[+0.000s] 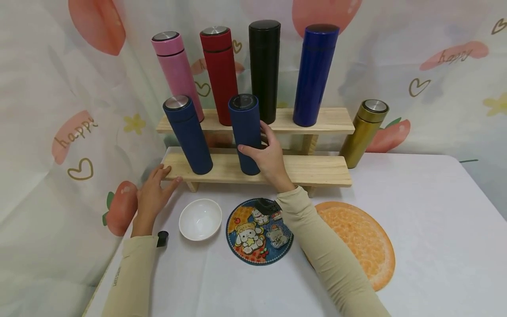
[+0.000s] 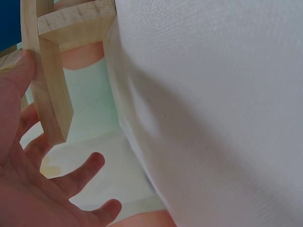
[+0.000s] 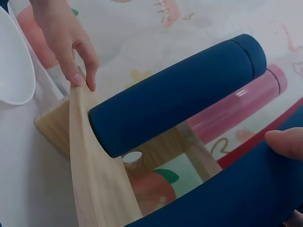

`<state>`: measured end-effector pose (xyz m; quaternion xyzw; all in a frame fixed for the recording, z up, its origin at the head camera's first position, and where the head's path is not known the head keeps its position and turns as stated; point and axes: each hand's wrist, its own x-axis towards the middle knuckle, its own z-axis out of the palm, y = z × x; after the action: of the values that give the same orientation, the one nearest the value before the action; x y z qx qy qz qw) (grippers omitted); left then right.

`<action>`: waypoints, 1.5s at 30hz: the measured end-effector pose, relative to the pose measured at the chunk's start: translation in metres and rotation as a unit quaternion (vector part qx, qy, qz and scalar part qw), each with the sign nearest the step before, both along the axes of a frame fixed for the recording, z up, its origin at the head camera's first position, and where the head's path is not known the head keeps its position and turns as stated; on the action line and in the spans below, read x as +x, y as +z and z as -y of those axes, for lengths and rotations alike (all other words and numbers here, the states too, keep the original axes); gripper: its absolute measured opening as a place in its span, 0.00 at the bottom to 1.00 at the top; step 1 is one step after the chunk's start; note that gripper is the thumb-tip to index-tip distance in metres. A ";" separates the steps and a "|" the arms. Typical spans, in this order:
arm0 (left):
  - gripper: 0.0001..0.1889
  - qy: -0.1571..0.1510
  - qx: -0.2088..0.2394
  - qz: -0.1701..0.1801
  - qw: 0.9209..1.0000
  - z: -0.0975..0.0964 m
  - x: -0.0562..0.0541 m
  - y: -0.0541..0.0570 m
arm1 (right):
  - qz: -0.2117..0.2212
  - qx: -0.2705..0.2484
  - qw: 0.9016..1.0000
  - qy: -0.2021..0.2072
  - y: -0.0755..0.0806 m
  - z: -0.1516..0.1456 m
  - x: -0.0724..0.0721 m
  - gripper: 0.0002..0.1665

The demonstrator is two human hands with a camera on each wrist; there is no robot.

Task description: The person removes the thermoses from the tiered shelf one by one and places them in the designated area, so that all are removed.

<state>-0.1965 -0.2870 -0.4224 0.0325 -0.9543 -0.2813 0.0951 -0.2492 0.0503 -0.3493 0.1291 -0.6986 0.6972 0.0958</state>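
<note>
My right hand (image 1: 271,159) grips a dark blue thermos bottle (image 1: 245,136) with a black lid, standing on the lower step of a wooden two-step stand (image 1: 317,169). The thumb lies across its front and the fingers go behind it, partly hidden. At the stand's left end, my left hand (image 1: 152,196) holds the edge of the lower board between thumb and fingers; in the left wrist view the other fingers (image 2: 80,175) spread loosely beyond it. Another dark blue thermos bottle (image 1: 188,134) with a silver lid stands between the hands, seen closely in the right wrist view.
On the upper step stand pink (image 1: 178,70), red (image 1: 219,75), black (image 1: 264,70) and blue (image 1: 317,75) bottles. A gold bottle (image 1: 364,132) is right of the stand. In front lie a white bowl (image 1: 200,220), a cartoon-printed round mat (image 1: 249,246) and an orange round mat (image 1: 364,237).
</note>
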 end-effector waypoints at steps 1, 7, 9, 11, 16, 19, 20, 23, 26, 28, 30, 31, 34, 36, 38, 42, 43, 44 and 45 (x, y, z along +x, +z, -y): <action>0.40 0.000 0.000 0.000 1.000 0.000 0.000 0.000 | 0.001 0.001 1.000 0.000 0.000 -0.002 0.001 0.53; 0.41 0.001 0.003 0.005 1.000 -0.001 -0.001 -0.001 | 0.005 -0.006 1.000 0.003 0.003 -0.017 0.005 0.53; 0.41 0.000 0.002 0.005 1.000 -0.001 -0.001 -0.001 | 0.001 -0.015 1.000 0.001 0.006 -0.022 0.007 0.52; 0.41 -0.001 0.002 0.002 1.000 -0.001 -0.001 -0.001 | -0.003 -0.021 1.000 -0.002 0.008 -0.028 0.009 0.52; 0.40 -0.002 0.001 -0.008 1.000 0.000 0.000 -0.002 | -0.010 -0.026 1.000 -0.013 0.011 -0.042 0.012 0.50; 0.40 -0.005 -0.002 -0.011 1.000 0.000 -0.001 -0.002 | -0.014 -0.024 0.999 -0.024 0.012 -0.050 0.014 0.49; 0.40 -0.005 -0.002 -0.010 1.000 0.001 -0.001 -0.002 | -0.015 -0.023 0.999 -0.027 0.013 -0.053 0.014 0.49; 0.40 -0.004 0.000 -0.008 1.000 0.001 -0.001 -0.001 | -0.013 -0.017 0.999 -0.033 0.013 -0.064 0.015 0.50; 0.40 0.000 0.002 -0.003 1.000 0.000 0.000 0.000 | -0.011 -0.008 0.999 -0.039 0.014 -0.076 0.016 0.50; 0.40 0.000 0.000 0.001 1.000 0.000 0.000 0.000 | -0.009 -0.001 0.999 -0.048 0.014 -0.085 0.017 0.50; 0.40 0.000 -0.001 0.003 1.000 0.000 0.000 0.000 | -0.009 0.002 0.998 -0.057 0.014 -0.093 0.018 0.49; 0.41 -0.001 -0.003 0.002 1.000 0.000 0.000 0.000 | -0.010 0.008 0.998 -0.064 0.015 -0.098 0.018 0.49; 0.40 -0.003 -0.005 -0.001 1.000 0.001 -0.001 -0.002 | -0.010 0.013 0.997 -0.079 0.016 -0.110 0.019 0.48; 0.41 -0.004 -0.004 -0.003 1.000 0.001 -0.001 -0.003 | -0.011 0.014 0.996 -0.088 0.017 -0.116 0.020 0.48; 0.41 -0.004 -0.003 -0.005 1.000 0.002 -0.001 -0.003 | -0.011 0.014 0.995 -0.097 0.017 -0.122 0.021 0.48; 0.41 -0.004 -0.001 -0.003 1.000 0.001 -0.001 -0.003 | -0.015 0.003 0.994 -0.111 0.017 -0.132 0.022 0.48; 0.41 -0.004 0.001 -0.003 1.000 0.001 -0.001 -0.003 | -0.017 0.002 0.993 -0.113 0.017 -0.134 0.022 0.48; 0.41 -0.003 0.002 -0.002 1.000 0.001 -0.001 -0.003 | -0.019 -0.002 0.993 -0.114 0.017 -0.137 0.022 0.48; 0.41 -0.003 0.002 -0.002 1.000 0.001 -0.002 -0.002 | -0.019 -0.006 0.993 -0.115 0.017 -0.139 0.022 0.48</action>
<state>-0.1981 -0.2880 -0.4248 0.0292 -0.9537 -0.2835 0.0961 -0.2268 0.1893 -0.3325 0.0608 -0.7024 0.6834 0.1895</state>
